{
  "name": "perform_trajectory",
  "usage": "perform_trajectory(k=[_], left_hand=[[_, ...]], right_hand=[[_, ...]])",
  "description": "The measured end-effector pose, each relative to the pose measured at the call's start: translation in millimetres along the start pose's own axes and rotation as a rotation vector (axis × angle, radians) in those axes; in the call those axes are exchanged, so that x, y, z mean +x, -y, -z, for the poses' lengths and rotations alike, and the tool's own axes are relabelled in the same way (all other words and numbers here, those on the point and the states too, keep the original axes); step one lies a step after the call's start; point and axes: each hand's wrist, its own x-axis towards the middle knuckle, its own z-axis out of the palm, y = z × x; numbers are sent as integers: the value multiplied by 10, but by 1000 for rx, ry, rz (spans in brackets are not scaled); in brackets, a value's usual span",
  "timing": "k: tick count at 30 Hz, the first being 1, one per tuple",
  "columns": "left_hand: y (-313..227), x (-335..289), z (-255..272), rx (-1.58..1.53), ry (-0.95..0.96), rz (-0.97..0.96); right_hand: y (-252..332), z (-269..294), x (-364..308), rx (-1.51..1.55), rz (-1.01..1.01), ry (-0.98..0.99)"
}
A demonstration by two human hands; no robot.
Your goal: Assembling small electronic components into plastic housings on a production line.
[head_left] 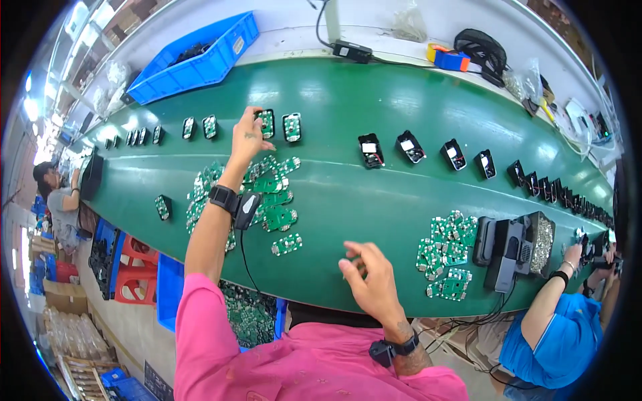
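My left hand [247, 136] reaches out over the green table and grips a small black plastic case with a green circuit board [267, 123] in it, fingers at its far end and thumb at its near end. Just right of it stands another black case with a board [291, 127]. Loose green circuit boards [273, 200] lie in a pile beside and under my left forearm, with a single board [287, 244] nearer to me. My right hand [370, 279] hovers over the near part of the table, fingers loosely bent and apart, holding nothing.
Black cases with white parts [408, 146] form a row toward the right. More board-filled cases [209, 126] run left. A blue bin [194, 60] stands at the back. Boards [448, 244] and dark devices [505, 257] lie right, near a co-worker in blue [555, 334].
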Motion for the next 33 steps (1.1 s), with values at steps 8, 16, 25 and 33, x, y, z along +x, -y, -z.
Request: perform_trajectory(k=[8,16,25,33], left_hand=[[131,275,-327,668,-169,-504],[-965,-659,-1485,573,230,-669],[-1062,-1061,-1333,-337,458,-271],[-940,-2257,-894,-868,731,219]], right_hand=[[55,738,-741,-258,-43,-341],[-186,1093,-572,-817,-191,-537],[-291,1138,-491,-672,-121,-430],[-52,1174,-375,-283,-155,-382]])
